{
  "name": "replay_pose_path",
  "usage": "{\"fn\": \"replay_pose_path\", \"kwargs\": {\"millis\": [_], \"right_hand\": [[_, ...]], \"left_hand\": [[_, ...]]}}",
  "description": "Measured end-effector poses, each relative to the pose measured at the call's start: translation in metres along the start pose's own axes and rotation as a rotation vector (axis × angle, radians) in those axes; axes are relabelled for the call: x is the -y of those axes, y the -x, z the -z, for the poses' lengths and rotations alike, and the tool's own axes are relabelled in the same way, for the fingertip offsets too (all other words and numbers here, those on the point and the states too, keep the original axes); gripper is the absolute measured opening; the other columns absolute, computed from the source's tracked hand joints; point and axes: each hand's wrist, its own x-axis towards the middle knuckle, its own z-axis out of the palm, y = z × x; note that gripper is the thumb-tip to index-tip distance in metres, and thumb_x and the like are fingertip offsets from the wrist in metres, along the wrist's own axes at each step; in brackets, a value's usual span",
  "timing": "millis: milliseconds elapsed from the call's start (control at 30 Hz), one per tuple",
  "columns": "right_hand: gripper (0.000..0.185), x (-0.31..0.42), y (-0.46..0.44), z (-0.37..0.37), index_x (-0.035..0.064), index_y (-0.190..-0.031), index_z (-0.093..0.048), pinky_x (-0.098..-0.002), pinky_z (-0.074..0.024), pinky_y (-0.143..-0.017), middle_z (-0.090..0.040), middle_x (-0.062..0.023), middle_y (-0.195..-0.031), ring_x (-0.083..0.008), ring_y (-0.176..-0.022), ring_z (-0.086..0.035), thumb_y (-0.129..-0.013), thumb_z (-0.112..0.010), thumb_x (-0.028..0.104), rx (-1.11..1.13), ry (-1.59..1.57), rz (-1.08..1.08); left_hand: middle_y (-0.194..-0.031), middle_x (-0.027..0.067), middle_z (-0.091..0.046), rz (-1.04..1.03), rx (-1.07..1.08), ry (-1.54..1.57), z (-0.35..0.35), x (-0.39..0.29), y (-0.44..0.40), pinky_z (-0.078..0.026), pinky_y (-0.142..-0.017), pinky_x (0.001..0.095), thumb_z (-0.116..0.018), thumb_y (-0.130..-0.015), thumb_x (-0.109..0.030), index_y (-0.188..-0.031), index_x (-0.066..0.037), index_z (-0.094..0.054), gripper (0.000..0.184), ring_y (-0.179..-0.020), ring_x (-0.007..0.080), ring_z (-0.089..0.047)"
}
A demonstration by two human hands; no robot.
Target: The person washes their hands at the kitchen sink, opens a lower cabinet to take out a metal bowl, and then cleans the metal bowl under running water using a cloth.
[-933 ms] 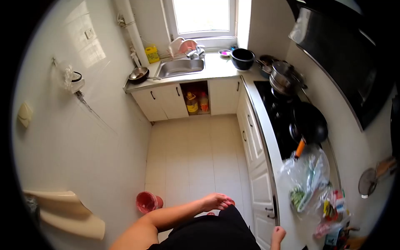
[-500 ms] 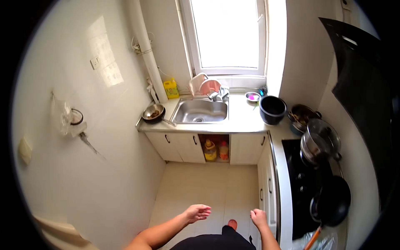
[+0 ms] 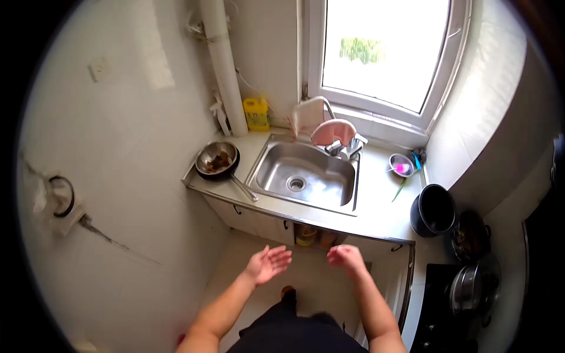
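One pale bench [image 3: 379, 215] runs before you under the window, with a darker strip along its front edge. Set into it, ahead of your hands, is the steel sink [image 3: 315, 176]: grey, shiny, with rounded corners and bright reflections on its bottom. At the right of the sink stands a black pot [image 3: 435, 210], deep and slightly tilted in view. At the left is a metal pan [image 3: 216, 157] with brown pieces inside, resting upon a dark one; its handle reaches to the front edge. Your two hands are in front of the bench, apart from each other. Your left hand [image 3: 269, 265] is opened wide, palm showing, and it is empty. Your right hand [image 3: 346, 259] is curled to a loose fist; whether something small is inside, I cannot tell. Smallest is the round drain [image 3: 296, 184] in the sink's bottom.
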Motion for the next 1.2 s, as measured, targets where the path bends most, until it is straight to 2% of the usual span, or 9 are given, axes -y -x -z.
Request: {"fn": "replay_pose_path", "kwargs": {"millis": [300, 467, 567, 633, 733, 800, 967, 1033, 1200], "right_hand": [[0.029, 0.084, -0.229, 0.112, -0.0003, -0.104, -0.059, -0.0276, -0.0494, -0.064, -0.064, -0.0109, -0.092, -0.0166, -0.077, -0.061, -0.086, -0.052, 0.021, -0.417, 0.211, -0.085], [0.063, 0.148, -0.393, 0.159, -0.0031, -0.129, -0.036, -0.0377, -0.0352, -0.099, -0.044, -0.0229, -0.126, -0.0349, -0.115, -0.044, -0.075, -0.060, 0.019, -0.859, 0.894, 0.297], [0.070, 0.173, -0.440, 0.177, -0.0046, -0.131, -0.030, -0.0378, -0.0309, -0.103, -0.041, -0.0221, -0.129, -0.0349, -0.120, -0.040, -0.073, -0.062, 0.017, -0.866, 0.976, 0.306], [0.060, 0.186, -0.443, 0.171, -0.0035, -0.126, -0.040, -0.0380, -0.0377, -0.096, -0.049, -0.0231, -0.120, -0.0354, -0.112, -0.047, -0.072, -0.060, 0.013, -0.878, 0.976, 0.294], [0.030, 0.193, -0.438, 0.162, -0.0020, -0.099, -0.057, -0.0427, -0.0455, -0.079, -0.061, -0.0206, -0.091, -0.0372, -0.086, -0.057, -0.073, -0.055, 0.011, -0.913, 1.072, 0.302], [0.029, 0.199, -0.435, 0.160, -0.0014, -0.099, -0.057, -0.0427, -0.0453, -0.079, -0.061, -0.0213, -0.090, -0.0374, -0.087, -0.057, -0.073, -0.054, 0.011, -0.897, 1.071, 0.309], [0.025, 0.191, -0.432, 0.153, -0.0001, -0.096, -0.057, -0.0434, -0.0456, -0.077, -0.061, -0.0209, -0.087, -0.0377, -0.083, -0.058, -0.073, -0.055, 0.008, -0.924, 1.106, 0.255], [0.024, 0.189, -0.433, 0.146, 0.0001, -0.095, -0.057, -0.0431, -0.0457, -0.076, -0.061, -0.0202, -0.087, -0.0371, -0.083, -0.058, -0.072, -0.057, 0.006, -0.937, 1.088, 0.230], [0.029, 0.187, -0.427, 0.139, -0.0005, -0.099, -0.055, -0.0430, -0.0459, -0.076, -0.061, -0.0202, -0.089, -0.0369, -0.084, -0.058, -0.071, -0.058, 0.005, -0.979, 1.060, 0.271]], "left_hand": [[-0.120, 0.0173, -0.053, 0.022, -0.081, -0.174, -0.054, -0.139, -0.235, -0.041, -0.094, 0.0419, -0.032, -0.094, -0.040, -0.121, -0.001, -0.047, 0.050, -0.110, 0.0303, -0.052], [-0.115, 0.0152, -0.056, 0.035, -0.253, -0.238, -0.050, -0.194, -0.311, -0.042, -0.091, 0.0418, -0.037, -0.094, -0.036, -0.122, -0.003, -0.047, 0.044, -0.107, 0.0279, -0.054], [-0.107, 0.0087, -0.058, -0.276, -0.338, -0.790, -0.073, -0.231, -0.366, -0.041, -0.088, 0.0338, -0.049, -0.091, -0.019, -0.124, -0.010, -0.048, 0.035, -0.099, 0.0213, -0.055], [-0.105, 0.0075, -0.059, -0.765, -0.112, -1.105, -0.087, -0.253, -0.409, -0.041, -0.087, 0.0309, -0.056, -0.086, -0.014, -0.126, -0.008, -0.047, 0.041, -0.099, 0.0206, -0.055], [-0.103, 0.0112, -0.059, -0.977, -0.048, -1.469, -0.171, -0.282, -0.427, -0.041, -0.088, 0.0315, -0.058, -0.082, -0.012, -0.126, -0.006, -0.046, 0.046, -0.099, 0.0248, -0.056], [-0.102, 0.0137, -0.059, -1.177, 0.203, -1.757, -0.190, -0.286, -0.453, -0.044, -0.083, 0.0341, -0.060, -0.079, -0.013, -0.126, -0.008, -0.047, 0.049, -0.095, 0.0285, -0.057], [-0.089, 0.0113, -0.062, -1.071, 0.233, -1.827, -0.231, -0.287, -0.479, -0.049, -0.069, 0.0382, -0.059, -0.078, -0.013, -0.117, -0.011, -0.055, 0.039, -0.076, 0.0315, -0.060], [-0.084, 0.0111, -0.063, -0.762, 0.308, -2.269, -0.251, -0.285, -0.489, -0.049, -0.067, 0.0385, -0.057, -0.081, -0.019, -0.115, -0.012, -0.058, 0.035, -0.076, 0.0315, -0.060], [-0.089, 0.0185, -0.064, -0.503, 0.366, -2.053, -0.277, -0.300, -0.488, -0.048, -0.078, 0.0328, -0.049, -0.087, -0.022, -0.114, -0.009, -0.059, 0.031, -0.085, 0.0295, -0.062]]}}
